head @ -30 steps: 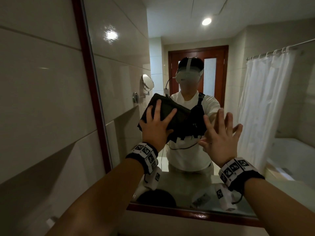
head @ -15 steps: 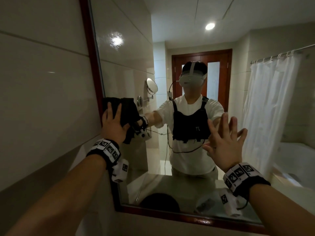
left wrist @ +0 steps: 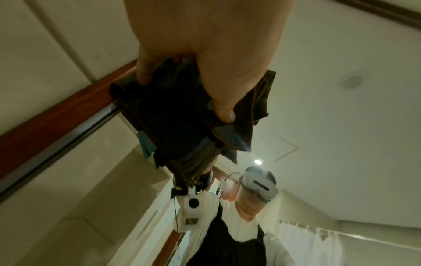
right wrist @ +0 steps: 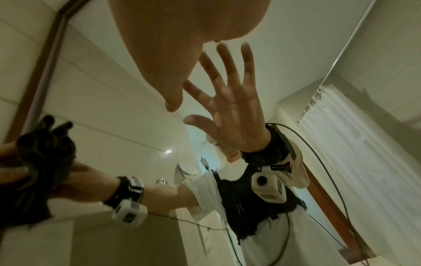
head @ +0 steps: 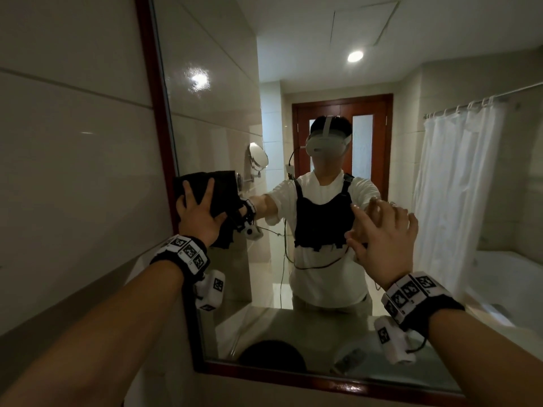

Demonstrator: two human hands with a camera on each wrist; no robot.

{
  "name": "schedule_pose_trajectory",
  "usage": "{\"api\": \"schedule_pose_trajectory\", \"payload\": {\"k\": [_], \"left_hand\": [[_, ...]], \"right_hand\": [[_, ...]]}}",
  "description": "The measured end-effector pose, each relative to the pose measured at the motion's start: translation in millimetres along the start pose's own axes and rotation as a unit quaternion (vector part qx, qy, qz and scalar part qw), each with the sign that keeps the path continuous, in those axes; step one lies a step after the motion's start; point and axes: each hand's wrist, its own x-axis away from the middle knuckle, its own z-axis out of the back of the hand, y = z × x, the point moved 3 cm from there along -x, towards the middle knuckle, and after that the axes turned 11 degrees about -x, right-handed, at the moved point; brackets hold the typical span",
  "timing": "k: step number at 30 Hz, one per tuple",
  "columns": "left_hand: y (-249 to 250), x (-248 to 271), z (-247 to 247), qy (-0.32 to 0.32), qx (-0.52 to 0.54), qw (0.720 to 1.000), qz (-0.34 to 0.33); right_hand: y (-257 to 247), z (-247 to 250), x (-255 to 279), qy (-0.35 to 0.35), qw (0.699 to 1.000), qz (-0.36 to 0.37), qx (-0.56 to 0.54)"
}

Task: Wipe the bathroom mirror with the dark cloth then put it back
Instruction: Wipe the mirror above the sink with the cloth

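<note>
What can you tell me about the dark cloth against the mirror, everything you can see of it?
The dark cloth is a soft, bunched fabric, black-brown with bluish patches showing in the left wrist view. It sits flat against the glass of the mirror beside its red-brown left frame, at mid height. The left hand presses it there with spread fingers, thumb curling over one edge, and a loose corner hangs below the palm.
</note>
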Motion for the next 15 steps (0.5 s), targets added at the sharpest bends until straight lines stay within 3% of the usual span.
{"api": "schedule_pose_trajectory", "payload": {"k": [5, 11, 15], "left_hand": [[7, -19, 17, 0.008, -0.002, 1.0, 0.01], [15, -24, 21, 0.006, 0.002, 1.0, 0.023], [55, -20, 23, 0.022, -0.045, 0.998, -0.049]], "right_hand": [[-10, 30, -62, 0.018, 0.999, 0.025, 0.012], [-6, 16, -96, -0.007, 1.0, 0.003, 0.015], [-5, 12, -95, -0.001, 1.0, 0.011, 0.009]]}}
